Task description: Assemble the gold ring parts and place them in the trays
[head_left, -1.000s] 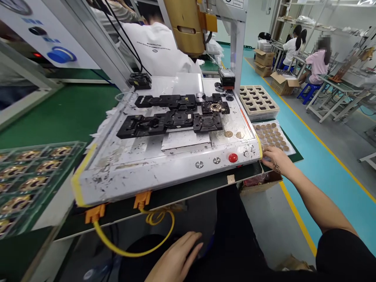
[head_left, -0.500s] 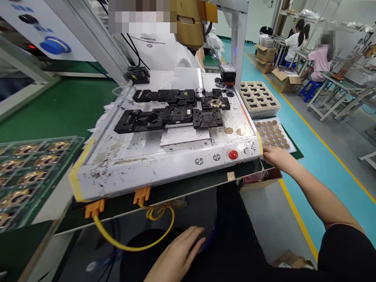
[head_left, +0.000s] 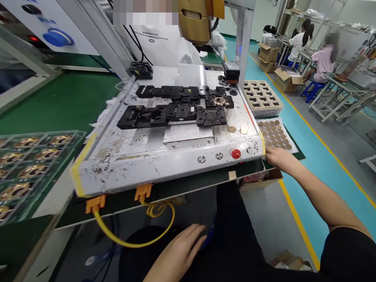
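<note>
My left hand (head_left: 185, 243) lies low over my dark-clothed lap, fingers stretched out and holding nothing. At the front right corner of the white machine base (head_left: 141, 172) is my right hand (head_left: 277, 158), its fingers curled together against the yellow-taped edge. Its fingertips are partly hidden, so I cannot make out what they grip, if anything. Just behind it lies a clear sheet of round brown discs (head_left: 273, 135). On the base, black fixture blocks (head_left: 182, 111) stand in two rows. A gold ring-shaped part (head_left: 219, 101) sits in the right block of the back row.
A red button (head_left: 236, 153) and silver buttons (head_left: 219, 156) line the base's front. A gold dispensing head (head_left: 194, 23) hangs above. At left is a tray of gold parts (head_left: 32, 172); at right, cream trays (head_left: 263, 98). A yellow cable (head_left: 126, 244) loops below. Co-workers sit farther back.
The view has shifted slightly, moving the machine a little right and up in the picture. Both my hands keep nearly the same pose. A co-worker's hand behind the gold head is out of sight now.
</note>
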### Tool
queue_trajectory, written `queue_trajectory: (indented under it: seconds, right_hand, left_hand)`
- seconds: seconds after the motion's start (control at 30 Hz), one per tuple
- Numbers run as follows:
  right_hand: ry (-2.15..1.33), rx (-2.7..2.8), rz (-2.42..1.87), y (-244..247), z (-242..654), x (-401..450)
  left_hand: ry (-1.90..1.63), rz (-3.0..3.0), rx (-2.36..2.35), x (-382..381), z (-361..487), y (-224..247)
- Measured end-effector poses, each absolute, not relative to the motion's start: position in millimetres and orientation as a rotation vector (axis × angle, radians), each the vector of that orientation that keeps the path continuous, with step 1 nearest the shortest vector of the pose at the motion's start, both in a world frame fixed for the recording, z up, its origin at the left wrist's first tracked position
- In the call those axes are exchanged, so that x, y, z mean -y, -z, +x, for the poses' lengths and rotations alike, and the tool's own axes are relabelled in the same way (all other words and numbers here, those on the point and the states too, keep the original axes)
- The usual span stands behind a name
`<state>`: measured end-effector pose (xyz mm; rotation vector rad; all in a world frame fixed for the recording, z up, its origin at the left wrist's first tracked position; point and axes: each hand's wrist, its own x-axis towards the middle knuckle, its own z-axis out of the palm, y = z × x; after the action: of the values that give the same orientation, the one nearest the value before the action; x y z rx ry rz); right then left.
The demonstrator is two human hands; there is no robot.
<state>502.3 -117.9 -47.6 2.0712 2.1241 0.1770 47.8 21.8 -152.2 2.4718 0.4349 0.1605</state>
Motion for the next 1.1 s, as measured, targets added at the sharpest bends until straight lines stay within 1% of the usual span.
queue_trajectory:
  seconds: [0.2,0.37,0.67,1.1]
  right_hand:
    - [-0.218,-2.141,2.126,55.5,502.9,119.2]
    - [-0.25,-2.146,2.252,55.6,507.8,122.1]
    - [-0.351,-2.023,2.411,70.1,492.5,110.7]
    - [-0.317,-2.123,2.485,71.4,480.0,114.6]
  left_hand:
    - [-0.169,2.449,-0.426,-19.5,49.8,149.0]
    - [-0.176,2.455,-0.424,-18.8,51.4,147.4]
    - [-0.182,2.457,-0.412,-18.8,54.1,146.3]
    - [-0.167,2.446,-0.415,-17.4,58.4,147.6]
